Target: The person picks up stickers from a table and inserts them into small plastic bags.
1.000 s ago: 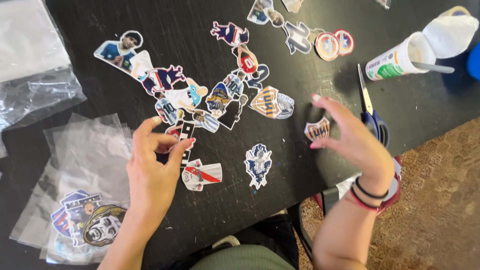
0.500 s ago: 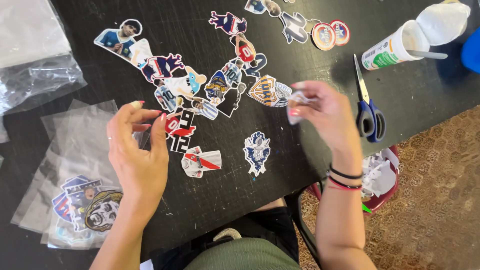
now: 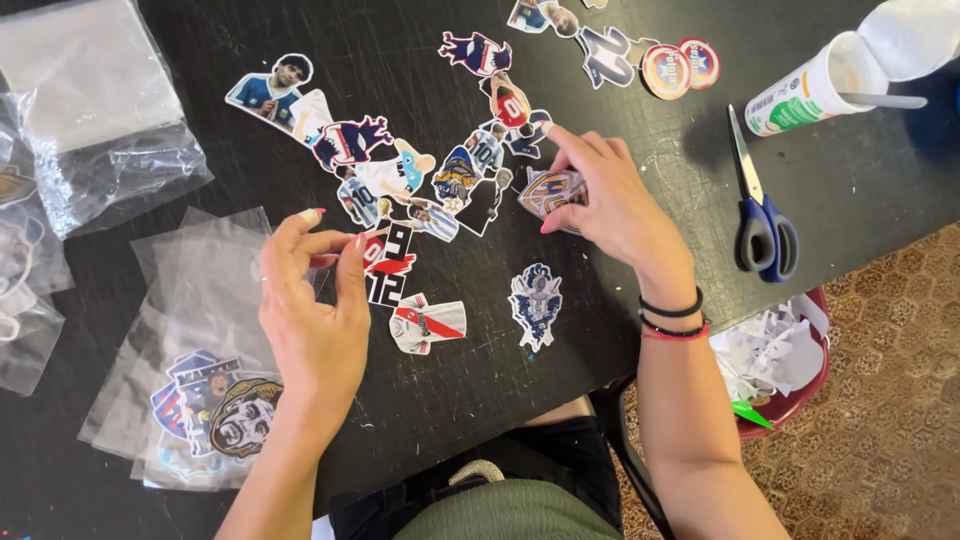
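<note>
Seen from above, the right hand (image 3: pixel 610 200) pinches a shield-shaped sticker (image 3: pixel 548 192) at mid-table, lifting it from the loose scatter of cut-out stickers (image 3: pixel 420 180). The left hand (image 3: pixel 315 300), fingers curled together, grips a clear plastic sleeve (image 3: pixel 200 290) near the table's (image 3: pixel 850 190) left edge, apparently ready for filling.
</note>
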